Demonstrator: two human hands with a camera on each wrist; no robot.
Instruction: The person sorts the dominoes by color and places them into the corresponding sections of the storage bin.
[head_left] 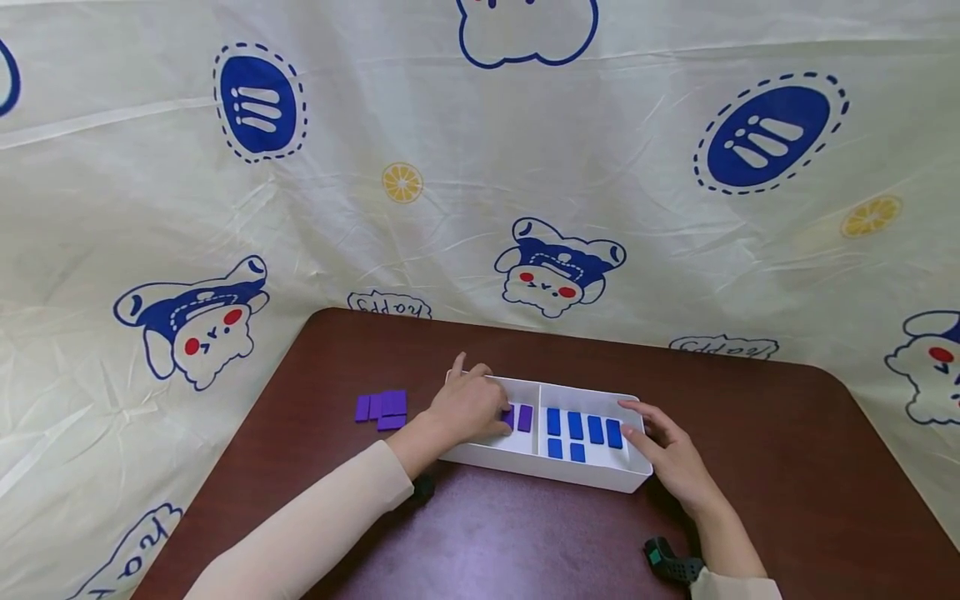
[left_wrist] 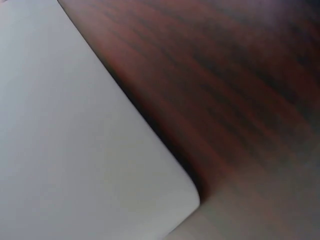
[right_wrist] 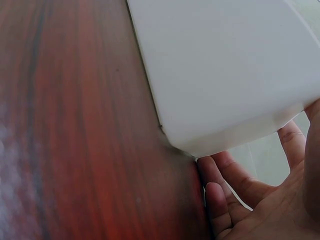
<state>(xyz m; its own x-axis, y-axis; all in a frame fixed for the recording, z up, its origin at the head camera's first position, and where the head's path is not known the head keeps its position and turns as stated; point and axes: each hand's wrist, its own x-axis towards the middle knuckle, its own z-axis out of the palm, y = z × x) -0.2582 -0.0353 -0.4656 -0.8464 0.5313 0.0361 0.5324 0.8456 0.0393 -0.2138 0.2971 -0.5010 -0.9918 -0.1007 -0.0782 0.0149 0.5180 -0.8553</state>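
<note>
A white two-part tray (head_left: pixel 585 475) lies on the table, its outer wall (left_wrist: pixel 100 130) filling much of the left wrist view. My left hand (head_left: pixel 468 406) reaches into the left compartment, fingers bent down beside a partly covered purple tile (head_left: pixel 508 417); whether they pinch a tile is hidden. Another purple tile (head_left: pixel 525 418) stands out to the right of it. Several blue tiles (head_left: pixel 575 425) lie in two rows in the right compartment. My right hand (head_left: pixel 678 458) grips the tray's right end, thumb over the rim; in the right wrist view its fingers (right_wrist: pixel 245 182) meet the outer wall (right_wrist: pixel 230 75).
Several loose purple tiles (head_left: pixel 392 403) lie together on the brown table (head_left: pixel 765 433), left of the tray. A dark wrist device (head_left: pixel 671 562) is at the right wrist. Behind the table hangs a pale printed sheet (head_left: pixel 465 250).
</note>
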